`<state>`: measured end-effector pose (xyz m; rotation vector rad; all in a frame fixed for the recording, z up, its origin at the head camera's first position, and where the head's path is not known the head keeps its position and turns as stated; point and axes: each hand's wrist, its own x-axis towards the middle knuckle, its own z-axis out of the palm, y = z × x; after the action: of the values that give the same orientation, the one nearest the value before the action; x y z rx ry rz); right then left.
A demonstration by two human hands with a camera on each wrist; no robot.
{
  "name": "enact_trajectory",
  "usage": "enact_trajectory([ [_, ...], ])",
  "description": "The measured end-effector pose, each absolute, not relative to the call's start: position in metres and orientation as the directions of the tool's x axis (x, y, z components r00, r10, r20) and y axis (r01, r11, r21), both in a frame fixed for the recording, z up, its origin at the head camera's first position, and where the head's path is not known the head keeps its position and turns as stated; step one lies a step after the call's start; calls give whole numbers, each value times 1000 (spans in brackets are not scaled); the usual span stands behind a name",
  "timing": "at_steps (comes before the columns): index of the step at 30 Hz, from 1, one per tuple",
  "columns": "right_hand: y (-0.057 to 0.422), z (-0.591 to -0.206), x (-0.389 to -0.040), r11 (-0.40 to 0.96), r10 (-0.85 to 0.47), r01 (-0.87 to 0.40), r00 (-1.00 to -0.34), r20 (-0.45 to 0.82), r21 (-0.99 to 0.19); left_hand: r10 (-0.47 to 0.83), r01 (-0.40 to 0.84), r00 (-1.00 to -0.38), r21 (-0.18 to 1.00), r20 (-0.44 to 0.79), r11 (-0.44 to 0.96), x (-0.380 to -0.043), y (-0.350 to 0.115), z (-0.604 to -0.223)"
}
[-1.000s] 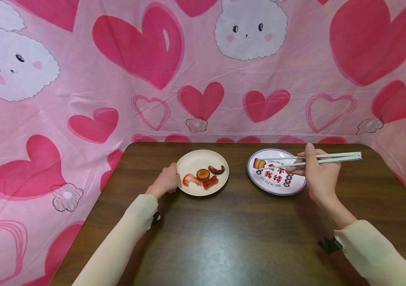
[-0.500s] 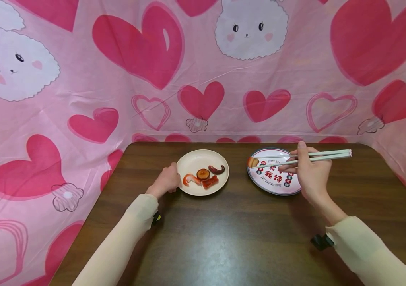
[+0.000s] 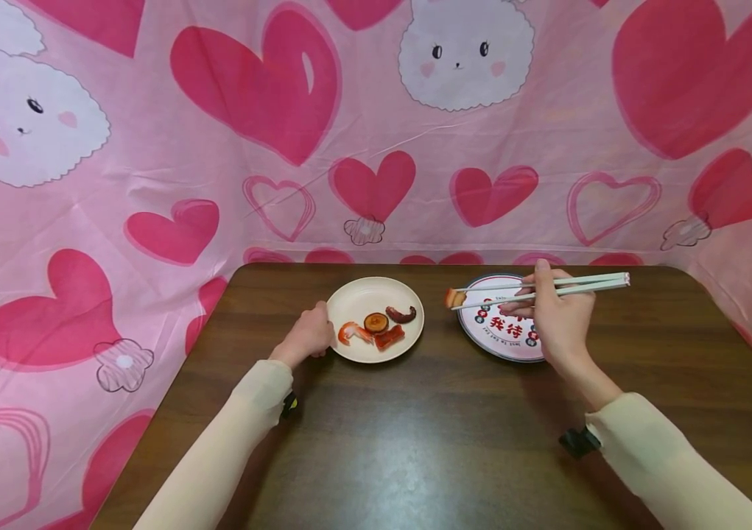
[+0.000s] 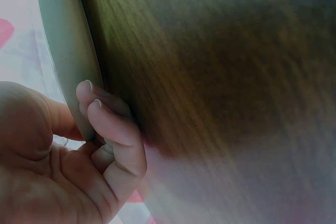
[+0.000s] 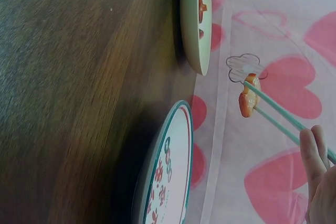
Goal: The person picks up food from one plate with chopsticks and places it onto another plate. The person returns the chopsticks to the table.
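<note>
My left hand (image 3: 309, 333) grips the left rim of a cream plate (image 3: 365, 293); in the left wrist view its thumb and curled fingers (image 4: 118, 124) pinch the plate's edge. On that plate lie a shrimp (image 3: 352, 333), a round mushroom slice (image 3: 376, 323), a reddish-brown piece of food (image 3: 389, 338) and a dark curled tentacle-like piece (image 3: 401, 315). My right hand (image 3: 564, 320) holds pale green chopsticks (image 3: 588, 283). Their tips pinch a piece of pork belly (image 3: 455, 297), raised just left of a white plate (image 3: 504, 342) with red characters. In the right wrist view the pork belly (image 5: 249, 96) hangs above both plates.
Both plates stand near the back of a dark wooden table (image 3: 376, 434), with a gap between them. Behind and to the left hangs a pink cloth (image 3: 322, 199) printed with hearts and rabbits.
My right hand has moved left with the chopsticks, carrying the pork belly from over the white plate past its left rim. The left hand and cream plate have stayed still.
</note>
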<state>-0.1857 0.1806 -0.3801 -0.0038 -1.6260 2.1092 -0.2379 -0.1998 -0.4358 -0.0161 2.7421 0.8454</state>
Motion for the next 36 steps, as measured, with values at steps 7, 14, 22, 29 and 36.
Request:
enact_trajectory([
  [7, 172, -382, -189, -201, 357, -351, -895, 266, -914, 73, -89, -962, 558, -262, 825, -239, -200, -437],
  [14, 165, -384, -194, -195, 341, -366, -895, 287, -910, 76, -81, -963, 550, -257, 831, -240, -201, -438],
  [22, 157, -383, -200, -159, 336, -400, -882, 332, -903, 75, -83, -963, 551, -258, 830, -239, -201, -437],
  [29, 151, -383, -203, -178, 325, -406, -884, 336, -896, 73, -92, -960, 554, -269, 827, -239, -201, -438],
  [36, 145, -382, -205, -162, 313, -383, -894, 321, -909, 76, -84, -963, 553, -260, 829, -239, -201, -437],
])
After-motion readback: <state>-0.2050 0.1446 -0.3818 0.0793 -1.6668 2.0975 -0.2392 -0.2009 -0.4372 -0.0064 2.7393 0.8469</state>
